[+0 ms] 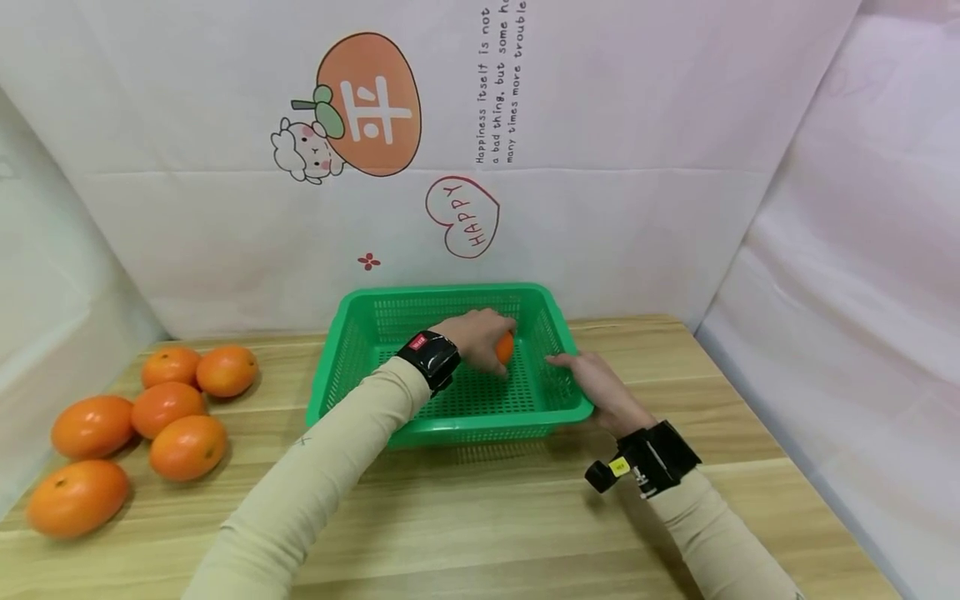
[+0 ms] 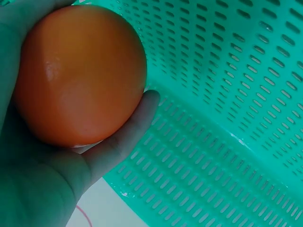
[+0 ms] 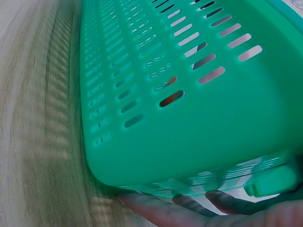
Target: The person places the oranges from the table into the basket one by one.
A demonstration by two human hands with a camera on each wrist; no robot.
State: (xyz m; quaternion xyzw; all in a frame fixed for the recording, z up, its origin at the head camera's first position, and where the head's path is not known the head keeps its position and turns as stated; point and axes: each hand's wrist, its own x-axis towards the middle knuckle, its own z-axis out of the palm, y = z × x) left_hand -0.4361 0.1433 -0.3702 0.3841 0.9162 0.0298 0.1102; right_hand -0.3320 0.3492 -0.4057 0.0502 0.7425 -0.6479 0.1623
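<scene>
Inside the green plastic basket (image 1: 487,423), my left hand (image 1: 476,335) holds an orange (image 1: 505,348) low over the slotted floor, toward the right side. The left wrist view shows the orange (image 2: 83,75) large, cupped between thumb and fingers, near a basket wall. Whether it touches the basket floor is hidden. My right hand (image 1: 603,390) grips the basket's right side, thumb over the rim and the other fingers outside. In the right wrist view, fingers (image 3: 161,211) lie against the outer wall of the basket (image 3: 199,137), and a bit of orange shows through a slot.
Several more oranges (image 1: 168,408) lie grouped on the wooden table (image 1: 480,517) left of the basket. A white printed cloth (image 1: 600,225) hangs right behind the basket, and white cloth also closes off both sides.
</scene>
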